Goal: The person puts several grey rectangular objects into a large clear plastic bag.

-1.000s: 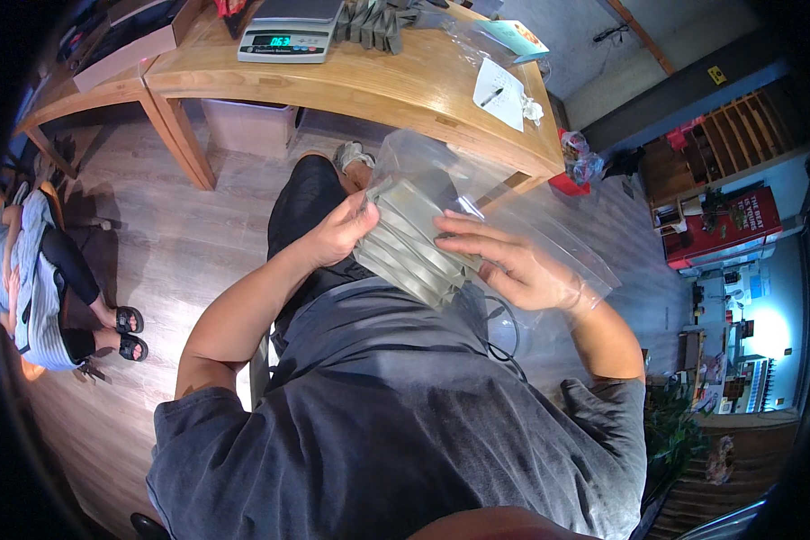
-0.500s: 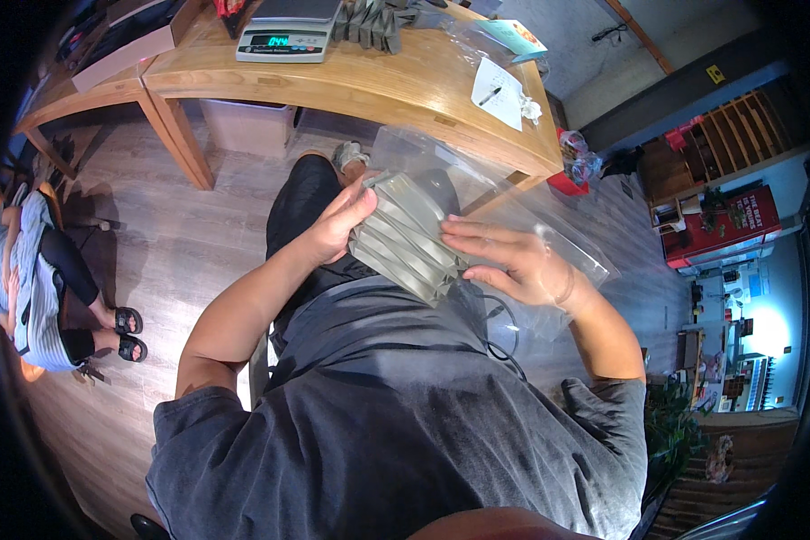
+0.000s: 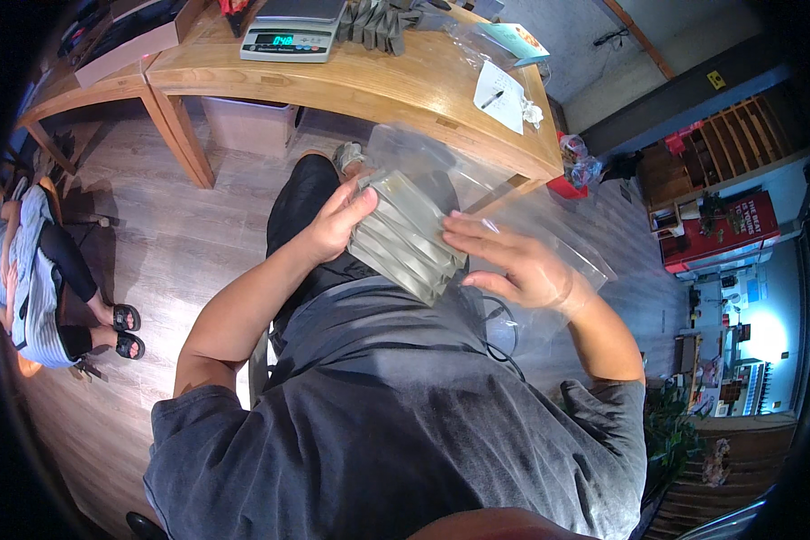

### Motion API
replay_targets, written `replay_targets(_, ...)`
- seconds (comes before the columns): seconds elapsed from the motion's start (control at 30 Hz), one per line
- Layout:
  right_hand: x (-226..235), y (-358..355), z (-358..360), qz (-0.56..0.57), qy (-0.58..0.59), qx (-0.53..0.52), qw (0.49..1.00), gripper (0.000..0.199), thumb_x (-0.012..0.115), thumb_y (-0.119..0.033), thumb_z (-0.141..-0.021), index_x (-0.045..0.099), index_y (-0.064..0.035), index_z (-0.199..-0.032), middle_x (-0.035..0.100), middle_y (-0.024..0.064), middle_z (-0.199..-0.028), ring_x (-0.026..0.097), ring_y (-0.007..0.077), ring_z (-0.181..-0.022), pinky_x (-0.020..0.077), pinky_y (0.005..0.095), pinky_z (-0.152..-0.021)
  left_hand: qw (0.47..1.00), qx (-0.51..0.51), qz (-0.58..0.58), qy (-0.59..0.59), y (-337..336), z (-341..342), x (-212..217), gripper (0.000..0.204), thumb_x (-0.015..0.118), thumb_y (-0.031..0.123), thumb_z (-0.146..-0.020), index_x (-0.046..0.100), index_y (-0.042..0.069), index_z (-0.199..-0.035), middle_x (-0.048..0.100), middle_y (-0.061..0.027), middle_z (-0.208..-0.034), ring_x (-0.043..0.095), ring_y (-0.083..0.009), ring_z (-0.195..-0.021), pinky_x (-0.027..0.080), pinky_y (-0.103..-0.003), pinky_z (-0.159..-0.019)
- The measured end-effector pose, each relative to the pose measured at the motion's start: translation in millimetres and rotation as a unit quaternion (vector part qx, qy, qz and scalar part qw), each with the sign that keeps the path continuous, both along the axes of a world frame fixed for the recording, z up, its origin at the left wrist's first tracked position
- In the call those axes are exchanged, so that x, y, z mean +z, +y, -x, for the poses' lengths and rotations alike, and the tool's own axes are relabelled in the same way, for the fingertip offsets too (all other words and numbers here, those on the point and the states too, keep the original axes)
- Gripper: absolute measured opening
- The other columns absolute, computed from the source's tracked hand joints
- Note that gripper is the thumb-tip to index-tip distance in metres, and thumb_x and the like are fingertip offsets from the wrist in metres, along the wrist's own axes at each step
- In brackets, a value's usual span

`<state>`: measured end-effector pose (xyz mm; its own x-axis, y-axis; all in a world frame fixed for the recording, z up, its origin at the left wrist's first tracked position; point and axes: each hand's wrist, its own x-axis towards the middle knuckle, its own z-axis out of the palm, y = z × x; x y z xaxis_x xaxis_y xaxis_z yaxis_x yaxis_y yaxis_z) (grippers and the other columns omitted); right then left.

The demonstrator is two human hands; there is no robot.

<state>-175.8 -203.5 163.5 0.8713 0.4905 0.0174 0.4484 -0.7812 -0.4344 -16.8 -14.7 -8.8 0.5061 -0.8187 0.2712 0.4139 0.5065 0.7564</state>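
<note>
A row of grey-green foil sachets, packed side by side, lies over my lap in front of my belly. My left hand is closed round their left end, thumb on top. On the other side my right hand has its fingers stretched out and thumb apart, the fingertips against the sachets' right edge. A large clear plastic bag spreads around the sachets and past my right hand; whether that hand is inside the bag or beneath a layer of it I cannot tell.
Ahead stands a wooden table bearing a digital scale, more grey sachets, and a paper sheet with a pen. A box sits under it. Someone in a striped garment sits at left. Plants stand at right.
My right thumb has lifted slightly away from the sachets, and the clear bag has shifted a little around that hand. My left hand keeps its hold.
</note>
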Motion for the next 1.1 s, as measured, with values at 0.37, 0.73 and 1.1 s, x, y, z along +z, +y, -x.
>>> replay_targets(0.37, 43, -30, 14, -0.045, 0.021, -0.142, 0.989, 0.044, 0.067, -0.016, -0.086, 0.057, -0.0038, -0.126, 0.063, 0.0135, -0.121, 0.059, 0.0275, -0.114, 0.0455, 0.0352, -0.096, 0.995, 0.044, -0.012, 0.087, 8, -14, -3, 0.066, 0.045, 0.053, -0.094, 0.042, 0.001, -0.135, 0.055, -0.0155, -0.128, 0.055, -0.0265, -0.117, 0.044, -0.042, -0.099)
replay_targets(0.73, 57, -107, -37, -0.374, -0.018, -0.258, 0.891, 0.034, 0.057, -0.017, -0.094, 0.055, -0.0015, -0.125, 0.067, 0.0129, -0.100, 0.066, 0.0195, -0.088, 0.0535, 0.0311, -0.073, 0.956, 0.175, -0.016, 0.235, 12, -35, -7, 0.067, 0.040, 0.058, -0.094, 0.047, 0.001, -0.129, 0.056, -0.0153, -0.124, 0.055, -0.0262, -0.114, 0.044, -0.041, -0.098)
replay_targets(1.1, -66, -173, -259, -0.175, -0.081, -0.303, 0.933, 0.038, 0.058, -0.020, -0.091, 0.056, -0.0031, -0.125, 0.067, 0.0118, -0.102, 0.064, 0.0169, -0.091, 0.0506, 0.0279, -0.077, 0.914, 0.290, -0.046, 0.280, 15, -45, -13, 0.072, 0.038, 0.063, -0.092, 0.047, 0.003, -0.129, 0.056, -0.0143, -0.124, 0.056, -0.0278, -0.112, 0.043, -0.041, -0.098)
